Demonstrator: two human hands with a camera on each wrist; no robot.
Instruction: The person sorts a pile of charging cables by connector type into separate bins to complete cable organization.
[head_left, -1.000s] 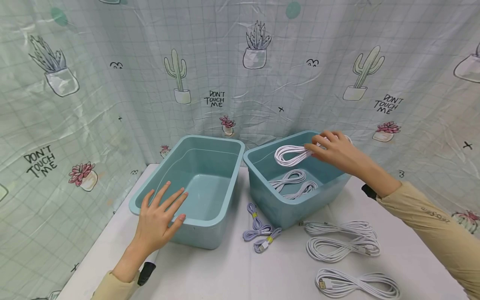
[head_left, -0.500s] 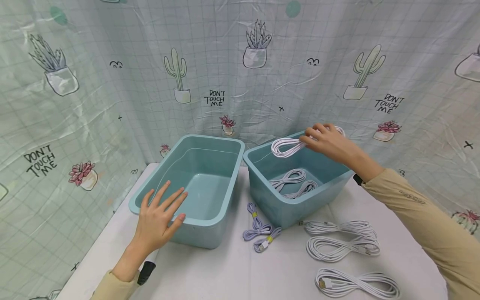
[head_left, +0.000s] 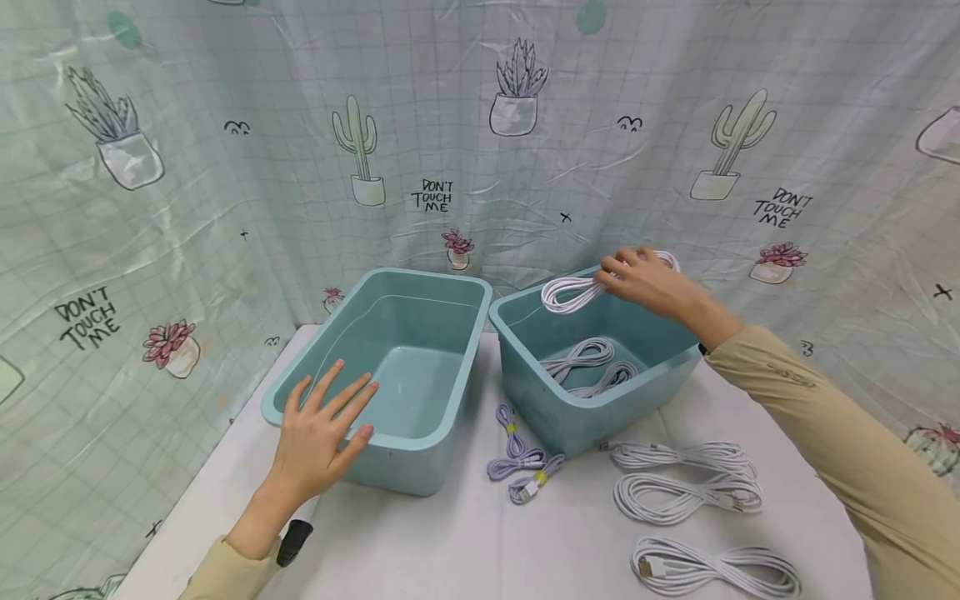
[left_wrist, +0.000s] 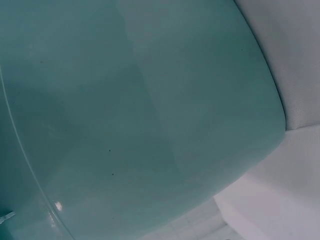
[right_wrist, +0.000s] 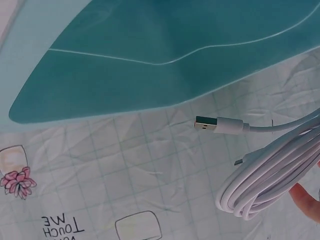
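Observation:
My right hand [head_left: 647,280] grips a coiled white cable [head_left: 572,292] above the far side of the right teal bin [head_left: 592,417]. In the right wrist view the same coil [right_wrist: 270,186] hangs with its USB plug [right_wrist: 219,123] sticking out, a fingertip [right_wrist: 306,200] beside it. Two white coiled cables [head_left: 588,365] lie on that bin's floor. My left hand [head_left: 318,433] rests flat with fingers spread on the near rim of the left teal bin [head_left: 442,333], which holds nothing; the left wrist view shows only that bin's wall [left_wrist: 150,125].
On the white table [head_left: 450,550] lie two lilac coiled cables [head_left: 520,462] in front of the bins and three white coiled cables [head_left: 686,492] at the right front. A cactus-print curtain [head_left: 225,167] closes off the back and sides.
My right hand has lifted the white coil higher and slightly back over the right bin. My left hand has stayed on the left bin's rim.

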